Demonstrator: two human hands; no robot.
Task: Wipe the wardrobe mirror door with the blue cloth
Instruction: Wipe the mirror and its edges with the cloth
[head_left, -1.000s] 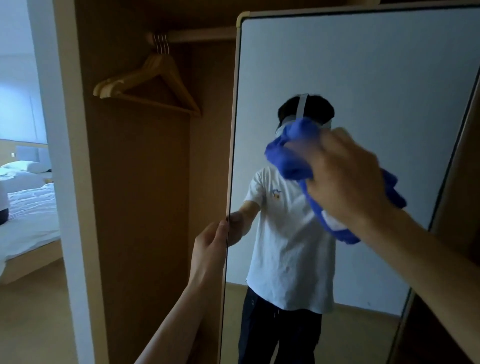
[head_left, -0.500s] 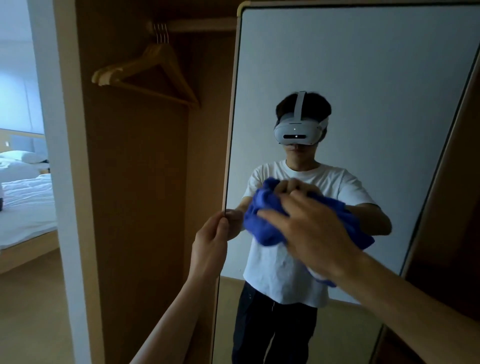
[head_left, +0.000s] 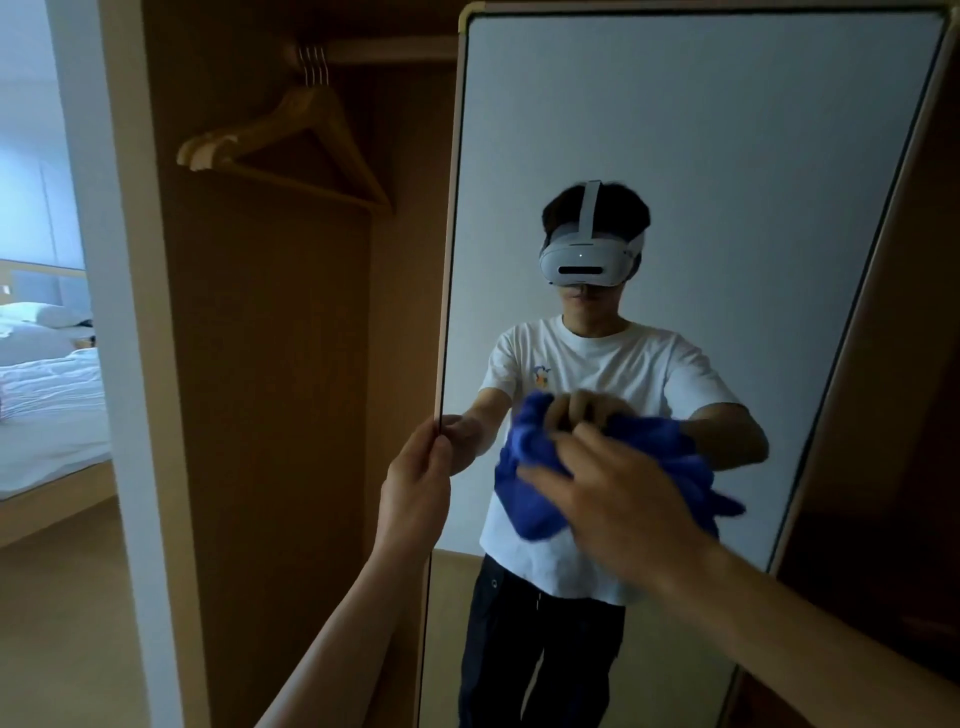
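Here your right hand gripped the bunched blue cloth against the wardrobe mirror door, centre-right of the frame, while your left hand pinched the door's left edge with curled fingers.

Blurred right hand partly hides blue cloth, mirror door bottom cut off
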